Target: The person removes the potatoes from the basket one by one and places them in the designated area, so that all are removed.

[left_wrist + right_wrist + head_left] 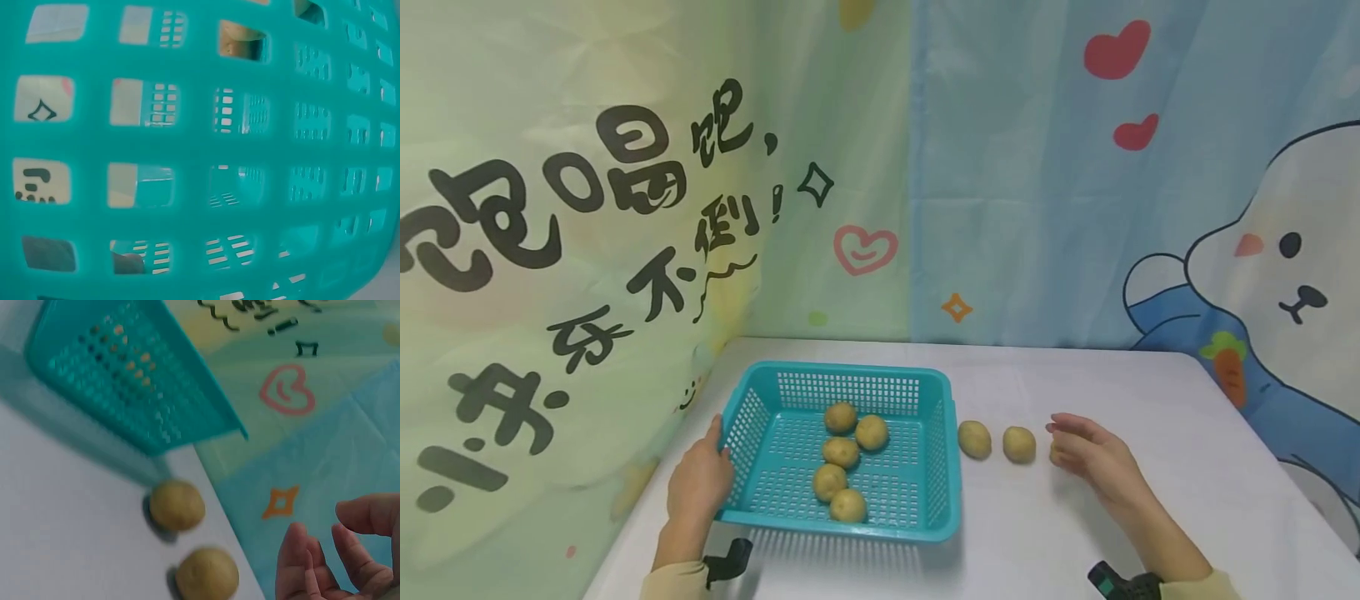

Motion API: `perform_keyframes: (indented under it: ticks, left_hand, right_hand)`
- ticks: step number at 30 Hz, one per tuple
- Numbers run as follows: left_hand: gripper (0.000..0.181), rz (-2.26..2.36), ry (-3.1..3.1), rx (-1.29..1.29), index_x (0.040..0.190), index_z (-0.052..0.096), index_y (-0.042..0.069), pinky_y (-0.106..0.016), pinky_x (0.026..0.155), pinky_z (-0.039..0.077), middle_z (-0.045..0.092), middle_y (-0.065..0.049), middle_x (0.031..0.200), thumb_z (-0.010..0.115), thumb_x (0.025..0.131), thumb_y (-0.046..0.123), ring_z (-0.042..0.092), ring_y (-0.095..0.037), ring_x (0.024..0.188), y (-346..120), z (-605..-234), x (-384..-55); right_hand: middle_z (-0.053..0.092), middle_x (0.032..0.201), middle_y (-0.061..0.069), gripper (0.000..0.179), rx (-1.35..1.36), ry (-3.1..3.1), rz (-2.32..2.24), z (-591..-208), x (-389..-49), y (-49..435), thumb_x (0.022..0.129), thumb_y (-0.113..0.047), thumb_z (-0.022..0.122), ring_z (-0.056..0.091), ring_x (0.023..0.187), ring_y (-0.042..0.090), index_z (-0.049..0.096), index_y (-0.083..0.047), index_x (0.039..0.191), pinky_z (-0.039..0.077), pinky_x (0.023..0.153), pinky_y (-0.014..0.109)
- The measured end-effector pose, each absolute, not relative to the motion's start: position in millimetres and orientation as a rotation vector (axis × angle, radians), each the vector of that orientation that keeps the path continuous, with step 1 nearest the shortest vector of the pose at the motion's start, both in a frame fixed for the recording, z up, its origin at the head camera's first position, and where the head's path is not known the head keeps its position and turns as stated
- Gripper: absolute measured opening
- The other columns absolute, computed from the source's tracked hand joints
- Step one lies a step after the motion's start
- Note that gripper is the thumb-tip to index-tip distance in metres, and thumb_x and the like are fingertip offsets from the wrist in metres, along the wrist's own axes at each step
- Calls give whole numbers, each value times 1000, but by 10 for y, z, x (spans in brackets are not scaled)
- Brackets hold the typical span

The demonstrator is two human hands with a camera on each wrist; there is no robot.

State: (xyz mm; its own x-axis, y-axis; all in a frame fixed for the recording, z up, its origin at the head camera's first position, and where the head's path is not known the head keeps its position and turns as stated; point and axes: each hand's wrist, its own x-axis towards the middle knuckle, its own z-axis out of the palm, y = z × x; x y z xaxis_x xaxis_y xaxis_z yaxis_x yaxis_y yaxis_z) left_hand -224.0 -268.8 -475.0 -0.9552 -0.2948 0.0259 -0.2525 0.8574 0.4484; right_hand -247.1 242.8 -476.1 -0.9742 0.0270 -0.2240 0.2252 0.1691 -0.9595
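A turquoise plastic basket holds several potatoes in its middle. My left hand grips the basket's left side. In the left wrist view the basket's perforated wall fills nearly everything, and most of the hand is hidden. Right of the basket, two potatoes, one nearer and one farther right, lie on the white table. My right hand hovers just beyond them, thumb and fingers apart, beside a third potato mostly hidden behind its fingers. Nothing shows between the fingertips in the right wrist view.
The white tabletop extends in front and to the right. A printed curtain stands along the back edge, and a pale green one along the left. Dark wrist straps sit at both sleeves.
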Motion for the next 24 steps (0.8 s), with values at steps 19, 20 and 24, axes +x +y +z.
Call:
perform_keyframes:
  ticks: [19,20,24]
  left_hand:
    - [59,-679,-2943,409,153,27,0,-43,60,47,57,-32,125,48,98,7,60,-32,81,-2683,-4746,-2257]
    - [59,-682,-2946,412,153,26,0,-41,57,46,57,-32,125,48,98,6,58,-30,78,-2688,-4742,-2252]
    - [60,-710,-2955,424,153,25,1,-35,51,39,56,-32,126,47,98,6,53,-27,70,-2695,-4741,-2245]
  right_hand:
    - [55,135,16,44,62,2099,-2003,-4297,-2902,1405,97,-28,61,54,111,26,52,-6,135,52,88,30]
    - [55,134,16,44,68,2042,-2032,-4293,-2947,1357,97,-26,61,54,110,25,51,-6,135,52,88,29]
    - [56,127,13,43,42,1892,-2094,-4312,-3107,1154,98,-21,60,56,101,20,49,-3,136,51,84,27]
